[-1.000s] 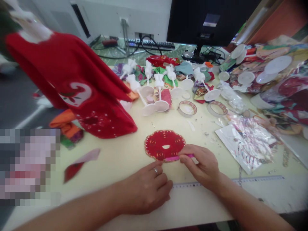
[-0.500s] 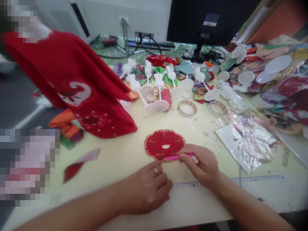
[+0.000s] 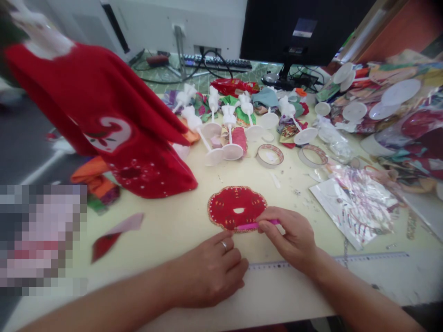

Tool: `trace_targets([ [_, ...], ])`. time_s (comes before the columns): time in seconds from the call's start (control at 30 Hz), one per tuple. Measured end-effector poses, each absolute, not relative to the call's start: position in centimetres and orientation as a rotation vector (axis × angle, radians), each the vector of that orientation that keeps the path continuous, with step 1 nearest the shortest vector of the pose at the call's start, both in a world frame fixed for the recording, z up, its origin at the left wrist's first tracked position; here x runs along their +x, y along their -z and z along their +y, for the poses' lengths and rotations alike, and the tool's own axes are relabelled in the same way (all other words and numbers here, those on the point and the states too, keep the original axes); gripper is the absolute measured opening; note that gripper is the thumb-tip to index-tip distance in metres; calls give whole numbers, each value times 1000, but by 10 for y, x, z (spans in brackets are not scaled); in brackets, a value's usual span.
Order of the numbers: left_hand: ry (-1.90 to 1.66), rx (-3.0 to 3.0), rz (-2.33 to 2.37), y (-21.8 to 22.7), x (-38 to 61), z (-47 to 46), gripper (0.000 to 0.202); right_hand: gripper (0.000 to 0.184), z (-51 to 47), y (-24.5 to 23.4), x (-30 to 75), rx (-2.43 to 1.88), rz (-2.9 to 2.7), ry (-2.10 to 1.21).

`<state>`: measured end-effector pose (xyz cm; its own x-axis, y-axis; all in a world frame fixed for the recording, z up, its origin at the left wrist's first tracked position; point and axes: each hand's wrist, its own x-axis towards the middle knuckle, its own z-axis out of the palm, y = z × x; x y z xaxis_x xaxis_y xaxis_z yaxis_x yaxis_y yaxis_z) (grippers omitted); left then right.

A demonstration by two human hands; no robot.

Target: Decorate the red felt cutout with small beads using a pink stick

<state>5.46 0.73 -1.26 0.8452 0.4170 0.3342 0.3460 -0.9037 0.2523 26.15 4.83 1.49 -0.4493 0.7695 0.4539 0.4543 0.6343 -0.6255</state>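
Head view: right hand (image 3: 290, 237) pinches a pink strip (image 3: 251, 226) against the red embroidered disc's (image 3: 236, 205) 5 o'clock edge, seemingly to fix it there; left fingers (image 3: 232, 263) rest together, holding nothing.

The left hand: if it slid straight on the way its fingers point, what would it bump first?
Probably the metal ruler, just beyond the fingertips of the left hand, though depth is hard to judge from this view.

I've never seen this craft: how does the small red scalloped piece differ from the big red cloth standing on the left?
The scalloped piece lies flat on the table, while the red cloth hangs upright in folds. The piece looks much smaller than the cloth. The piece has a gold-dotted edge; the cloth has a white swirl and white dots. Both are red and decorated.
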Motion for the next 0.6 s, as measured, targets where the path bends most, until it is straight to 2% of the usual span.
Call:
trace_targets([
  [0.6, -587, 2853, 599, 12, 55, 8, 16, 12, 49, -15, 261, -964, -2102, -518],
])
